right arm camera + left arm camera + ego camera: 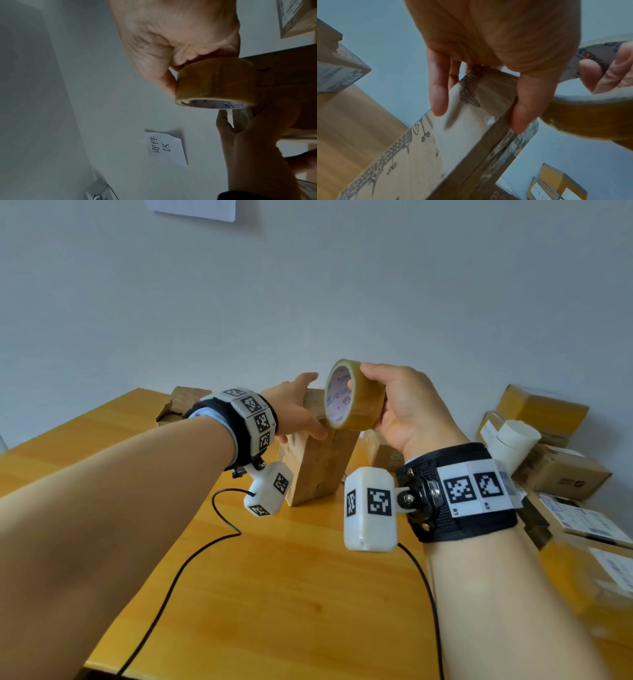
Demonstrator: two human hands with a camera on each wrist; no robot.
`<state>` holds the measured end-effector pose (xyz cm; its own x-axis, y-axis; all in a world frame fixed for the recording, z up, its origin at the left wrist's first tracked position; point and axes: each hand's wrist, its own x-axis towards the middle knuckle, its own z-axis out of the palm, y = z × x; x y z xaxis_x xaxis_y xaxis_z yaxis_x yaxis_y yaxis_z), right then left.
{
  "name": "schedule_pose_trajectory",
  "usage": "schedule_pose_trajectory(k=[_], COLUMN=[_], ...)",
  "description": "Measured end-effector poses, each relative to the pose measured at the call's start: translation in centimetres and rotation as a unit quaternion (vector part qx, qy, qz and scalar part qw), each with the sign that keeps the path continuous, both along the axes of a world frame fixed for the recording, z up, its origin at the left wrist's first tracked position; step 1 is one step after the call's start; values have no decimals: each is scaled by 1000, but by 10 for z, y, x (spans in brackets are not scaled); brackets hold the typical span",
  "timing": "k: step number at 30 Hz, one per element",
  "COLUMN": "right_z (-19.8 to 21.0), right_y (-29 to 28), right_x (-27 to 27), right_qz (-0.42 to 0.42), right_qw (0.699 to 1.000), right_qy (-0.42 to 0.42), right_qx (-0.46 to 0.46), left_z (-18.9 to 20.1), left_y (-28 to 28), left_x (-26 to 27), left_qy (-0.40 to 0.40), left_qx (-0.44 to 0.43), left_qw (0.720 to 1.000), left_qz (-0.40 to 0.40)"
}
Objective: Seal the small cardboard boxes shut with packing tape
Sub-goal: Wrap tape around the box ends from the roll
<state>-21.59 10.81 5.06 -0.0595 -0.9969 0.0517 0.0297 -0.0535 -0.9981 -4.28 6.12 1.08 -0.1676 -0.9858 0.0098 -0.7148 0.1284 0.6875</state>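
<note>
A small cardboard box (318, 470) with line drawings printed on it (453, 142) stands on end, tilted, on the wooden table (291, 594). My left hand (301, 409) grips its top end, the thumb (522, 108) on one face and the fingers (438, 94) on the opposite one. Just right of that top end, my right hand (400, 402) holds a roll of brown packing tape (356, 402), with a fingertip inside the core. In the right wrist view the roll (216, 82) sits close against the box (288, 81). No loose tape end shows.
Several cardboard boxes (555, 474) and a white cylinder (513, 443) are stacked at the right. Another box (178, 405) lies at the table's far left. Black cables (191, 556) trail across the table. A paper note (166, 147) hangs on the wall.
</note>
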Motion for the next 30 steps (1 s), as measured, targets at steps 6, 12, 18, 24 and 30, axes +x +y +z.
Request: schedule_pose_trajectory(k=[6,12,18,24,30], right_z=[-1,-10,-12,-18,-8], right_y=[2,3,5,4,-2], right_x=[-5,-6,-7,-6,-8], right_qz=[-14,-11,-9,-5,-15], right_qw=[1000,999,997,997,998], right_qy=[14,42,77,75,53], right_qx=[3,12,22,18,-17], left_z=[1,-1,-4,-2,-2], left_y=[1,1,0,2,2], left_x=[-4,-1,3,5,6], left_qy=[-32,-32,19,100,218], left_qx=[-3,-5,3,35,81], left_qw=[999,999,1000,994,972], left_qz=[-12,-1,18,26,38])
